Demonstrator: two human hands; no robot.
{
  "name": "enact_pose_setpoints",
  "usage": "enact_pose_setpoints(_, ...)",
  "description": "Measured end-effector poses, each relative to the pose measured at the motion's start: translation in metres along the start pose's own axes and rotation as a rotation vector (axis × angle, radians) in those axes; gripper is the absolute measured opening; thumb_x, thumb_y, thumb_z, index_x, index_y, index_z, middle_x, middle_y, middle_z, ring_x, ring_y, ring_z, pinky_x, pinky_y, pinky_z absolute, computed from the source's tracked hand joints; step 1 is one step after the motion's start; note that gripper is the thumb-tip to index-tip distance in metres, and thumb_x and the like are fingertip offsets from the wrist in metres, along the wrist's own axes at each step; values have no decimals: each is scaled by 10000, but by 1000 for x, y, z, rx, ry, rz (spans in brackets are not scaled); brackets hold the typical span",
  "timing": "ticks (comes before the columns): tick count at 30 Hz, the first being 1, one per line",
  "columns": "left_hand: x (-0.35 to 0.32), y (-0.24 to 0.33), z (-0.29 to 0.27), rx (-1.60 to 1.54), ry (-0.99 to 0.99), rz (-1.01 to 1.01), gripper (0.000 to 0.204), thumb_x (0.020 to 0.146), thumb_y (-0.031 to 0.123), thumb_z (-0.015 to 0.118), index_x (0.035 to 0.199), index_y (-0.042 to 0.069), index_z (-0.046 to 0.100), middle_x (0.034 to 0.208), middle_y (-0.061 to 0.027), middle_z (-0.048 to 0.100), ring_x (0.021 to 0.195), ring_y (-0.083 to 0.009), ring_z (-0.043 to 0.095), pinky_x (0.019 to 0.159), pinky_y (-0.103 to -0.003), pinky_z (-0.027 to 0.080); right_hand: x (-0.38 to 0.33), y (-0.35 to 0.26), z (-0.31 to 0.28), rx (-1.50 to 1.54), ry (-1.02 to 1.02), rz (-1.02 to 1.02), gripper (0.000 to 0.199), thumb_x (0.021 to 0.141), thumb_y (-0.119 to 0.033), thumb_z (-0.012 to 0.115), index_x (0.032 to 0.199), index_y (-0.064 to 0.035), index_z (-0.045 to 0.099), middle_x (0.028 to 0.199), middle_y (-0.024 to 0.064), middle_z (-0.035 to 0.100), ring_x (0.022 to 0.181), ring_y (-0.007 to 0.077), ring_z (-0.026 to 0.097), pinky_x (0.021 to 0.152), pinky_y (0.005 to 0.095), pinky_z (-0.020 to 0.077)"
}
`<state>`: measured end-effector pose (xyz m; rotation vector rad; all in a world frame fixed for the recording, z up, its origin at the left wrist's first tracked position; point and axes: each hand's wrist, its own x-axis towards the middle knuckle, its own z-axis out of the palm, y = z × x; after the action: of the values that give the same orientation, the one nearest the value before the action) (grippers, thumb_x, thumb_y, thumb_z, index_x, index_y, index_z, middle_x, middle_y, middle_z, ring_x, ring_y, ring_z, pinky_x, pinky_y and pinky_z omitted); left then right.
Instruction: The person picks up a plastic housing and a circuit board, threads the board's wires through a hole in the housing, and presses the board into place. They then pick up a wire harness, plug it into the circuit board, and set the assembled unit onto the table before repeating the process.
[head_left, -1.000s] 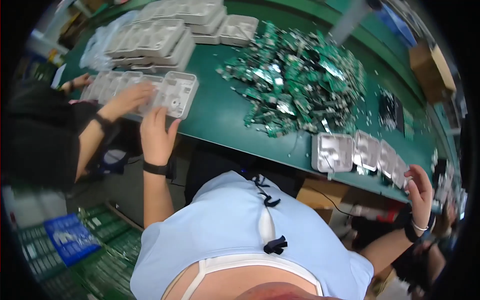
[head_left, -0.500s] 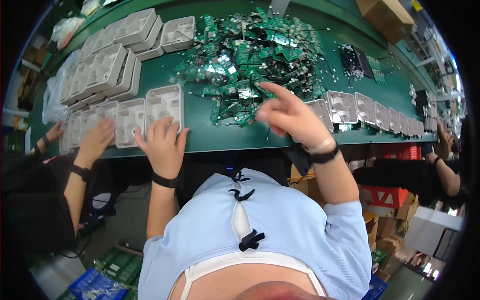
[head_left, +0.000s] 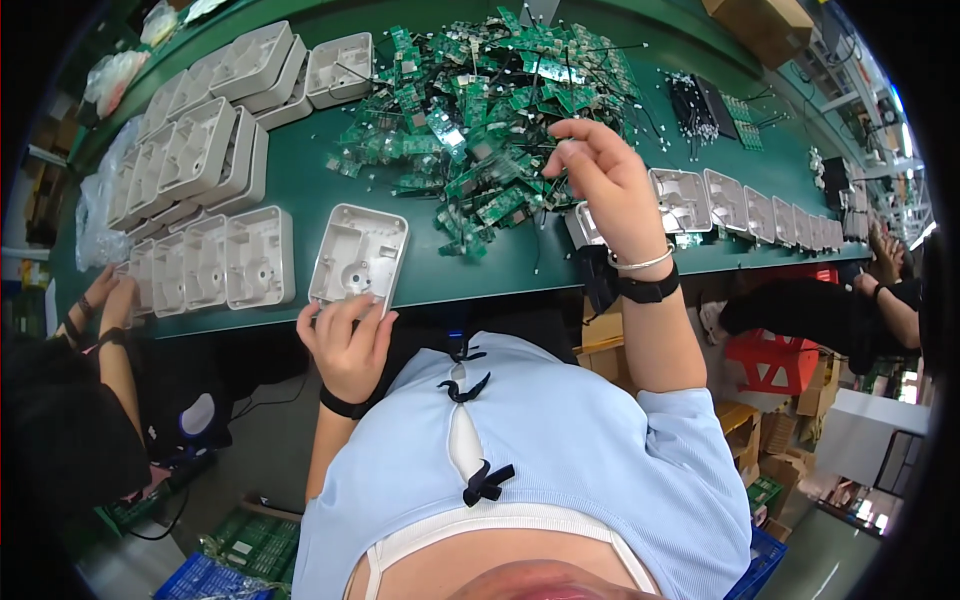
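My left hand [head_left: 345, 345] grips the near end of a light grey plastic housing [head_left: 377, 240], an open box with inner ribs and a round boss, lying slightly turned at the table's front edge. My right hand [head_left: 605, 175] hovers at the right side of a heap of green circuit boards [head_left: 480, 90] with black cables and small white connectors. Its fingers are curled in toward the thumb; whatever they hold, if anything, cannot be made out. Some boards left of those fingers look smeared by motion.
A row of housings [head_left: 258, 258] stands at left, with stacked housings [head_left: 200, 150] behind. Another row [head_left: 730, 205] runs off to the right. Black cables [head_left: 697, 110] lie at the back right. A co-worker's hand [head_left: 118, 300] touches the left row; another person sits at far right.
My left hand has drawn the housing nearer and to the right, away from the left row. My right hand has moved up and right, its fingers curling. The co-worker's arm has pulled back left.
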<state>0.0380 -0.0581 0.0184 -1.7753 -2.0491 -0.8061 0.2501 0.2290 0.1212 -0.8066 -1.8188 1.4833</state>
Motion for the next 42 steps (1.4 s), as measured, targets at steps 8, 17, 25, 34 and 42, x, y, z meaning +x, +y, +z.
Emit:
enact_pose_setpoints(8, 12, 9, 0, -20, 94, -295, 815, 727, 340, 937, 1394, 48, 570, 1473, -252, 475, 1349, -456, 477, 1131, -605, 342, 0, -4, -11, 972, 72, 402, 247, 1096, -203, 583, 1279, -41, 616, 1079, 49, 724, 961, 138, 667, 791, 260, 498)
enact_pose_setpoints(17, 8, 1, -5, -333, 41, -582, 1172, 650, 245, 990, 1560, -21, 300, 1500, -266, 433, 1379, -420, 475, 1144, -512, 397, 18, -22, -6, 1221, -516, 334, 208, 1106, -249, 563, 1217, -88, 635, 1051, 9, 647, 907, 146, 599, 808, 288, 476)
enact_pose_setpoints(25, 15, -9, -15, -589, 341, -509, 1289, 602, 118, 988, 1598, -28, 184, 1490, -217, 453, 1362, -334, 505, 1137, -437, 421, 42, -8, 33, 1070, -497, -42, 141, 1021, -98, 658, 1156, -64, 677, 1142, 85, 733, 893, 167, 671, 799, 281, 530)
enact_pose_setpoints(34, 65, -7, -26, -563, 328, -359, 1206, 590, 145, 988, 1558, -26, 288, 1498, -219, 453, 1366, -356, 512, 1137, -454, 428, 0, -17, 115, 385, -338, -234, 140, 885, 63, 736, 1001, -17, 743, 1047, 101, 746, 937, 197, 690, 845, 303, 547)
enact_pose_setpoints(42, 73, -1, -18, -514, 324, -246, 1114, 585, 146, 967, 1519, 9, 376, 1510, -219, 462, 1368, -392, 510, 1144, -479, 422, -11, -6, 134, -30, -197, -592, 115, 821, 56, 773, 927, 16, 754, 938, 111, 773, 874, 207, 741, 800, 303, 571)
